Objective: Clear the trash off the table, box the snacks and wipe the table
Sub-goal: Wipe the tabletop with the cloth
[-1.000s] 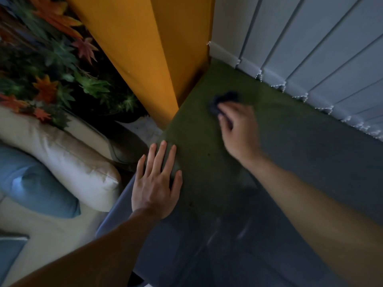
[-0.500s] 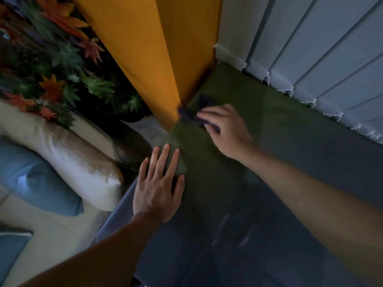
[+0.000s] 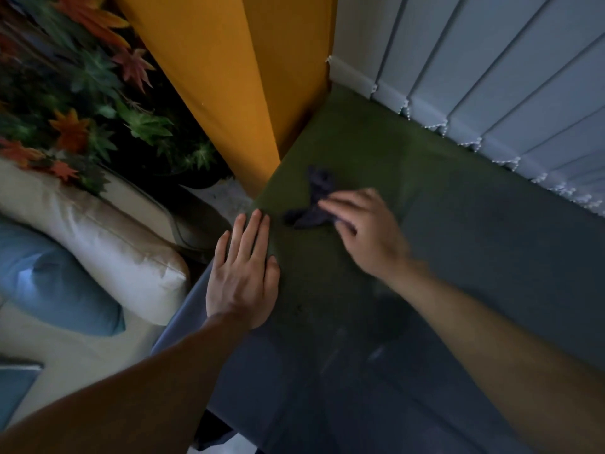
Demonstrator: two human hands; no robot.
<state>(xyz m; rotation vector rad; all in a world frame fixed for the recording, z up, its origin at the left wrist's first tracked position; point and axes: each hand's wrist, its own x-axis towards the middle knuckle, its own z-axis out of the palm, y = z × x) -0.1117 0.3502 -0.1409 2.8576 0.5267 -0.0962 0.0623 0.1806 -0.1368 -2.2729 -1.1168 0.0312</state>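
A dark blue cloth (image 3: pixel 315 201) lies crumpled on the table (image 3: pixel 458 257), near its far left corner. My right hand (image 3: pixel 366 231) presses down on the cloth's near end, fingers bent over it; the hand is blurred. My left hand (image 3: pixel 244 273) lies flat on the table's left edge, fingers spread and pointing away from me, with nothing in it. The tabletop looks green at the far corner and grey-blue closer to me, with faint streaks. No trash or snacks are in view.
An orange curtain (image 3: pixel 235 77) hangs at the table's far left corner. White vertical blinds (image 3: pixel 491 77) run along the far edge. To the left stand a plant with orange and green leaves (image 3: pixel 85 103), a cream cushion (image 3: pixel 98 244) and a blue cushion (image 3: pixel 55 286).
My right hand swept the cloth left to the curtain corner, then back toward the near side and slightly right. My left hand stayed flat on the edge.
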